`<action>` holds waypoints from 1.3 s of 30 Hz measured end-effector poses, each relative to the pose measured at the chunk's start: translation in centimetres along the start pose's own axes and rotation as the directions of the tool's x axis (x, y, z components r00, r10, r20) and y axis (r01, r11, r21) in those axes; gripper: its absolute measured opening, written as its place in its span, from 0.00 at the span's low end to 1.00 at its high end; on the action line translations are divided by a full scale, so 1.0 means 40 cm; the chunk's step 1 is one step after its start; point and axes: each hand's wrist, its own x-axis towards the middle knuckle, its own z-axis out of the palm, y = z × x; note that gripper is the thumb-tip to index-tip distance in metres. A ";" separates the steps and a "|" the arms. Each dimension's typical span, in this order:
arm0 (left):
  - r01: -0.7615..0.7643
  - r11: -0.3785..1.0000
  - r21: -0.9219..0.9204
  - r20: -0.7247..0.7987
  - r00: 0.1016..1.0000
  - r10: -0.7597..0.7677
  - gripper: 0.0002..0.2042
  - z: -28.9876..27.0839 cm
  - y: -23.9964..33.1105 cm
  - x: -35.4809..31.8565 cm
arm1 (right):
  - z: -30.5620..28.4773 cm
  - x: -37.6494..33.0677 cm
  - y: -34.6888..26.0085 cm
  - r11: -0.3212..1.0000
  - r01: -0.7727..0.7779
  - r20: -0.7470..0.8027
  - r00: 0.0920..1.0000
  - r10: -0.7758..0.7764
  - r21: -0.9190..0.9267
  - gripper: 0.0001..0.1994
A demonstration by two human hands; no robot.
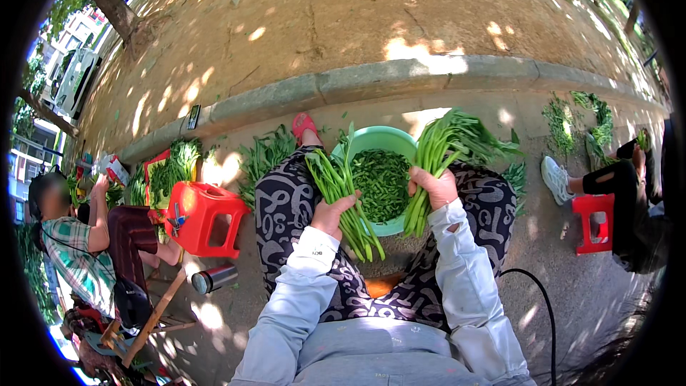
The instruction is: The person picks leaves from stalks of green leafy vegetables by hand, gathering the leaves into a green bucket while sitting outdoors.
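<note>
My left hand (pixel 331 213) grips a small bunch of long green stalks (pixel 337 179), tips up, cut ends pointing down toward my lap. My right hand (pixel 434 187) holds a bigger bunch of green stalks (pixel 444 150) that fans out up and to the right. Between the two hands, on the ground by my knees, sits a light green plastic bowl (pixel 379 139) filled with chopped green pieces (pixel 382 184). My legs in black-and-white patterned trousers (pixel 282 204) flank the bowl. Both forearms wear pale blue sleeves.
A red plastic stool (pixel 207 218) and a metal flask (pixel 213 278) lie to my left, beside a seated person in a plaid shirt (pixel 71 250). More greens (pixel 264 157) lie along the kerb (pixel 371 78). Another person sits on a red stool (pixel 597 221) at right. A black cable (pixel 539 300) curves by my right side.
</note>
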 end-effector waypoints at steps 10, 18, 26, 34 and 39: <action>-0.049 0.993 -0.105 0.108 0.992 0.060 0.16 0.024 -0.004 -0.010 | 0.062 -0.025 0.170 0.898 0.022 0.302 0.945 0.125 -0.440 0.21; -0.049 0.998 -0.036 0.129 0.990 0.053 0.16 0.041 0.006 -0.018 | 0.054 -0.015 0.114 0.868 -0.220 0.170 0.931 0.323 -0.445 0.16; -0.073 0.997 -0.002 0.000 0.997 0.073 0.14 0.004 -0.008 -0.002 | 0.034 0.003 0.015 0.991 -0.026 0.008 1.000 0.025 0.129 0.07; -0.051 0.999 -0.014 0.144 0.988 0.052 0.17 0.027 0.002 -0.015 | 0.045 -0.005 0.121 0.947 -0.282 0.286 0.905 0.317 -0.156 0.20; -0.012 1.000 -0.007 0.184 0.983 0.013 0.19 0.052 0.023 -0.036 | 0.043 -0.004 0.151 0.963 -0.161 0.338 0.913 0.228 -0.215 0.26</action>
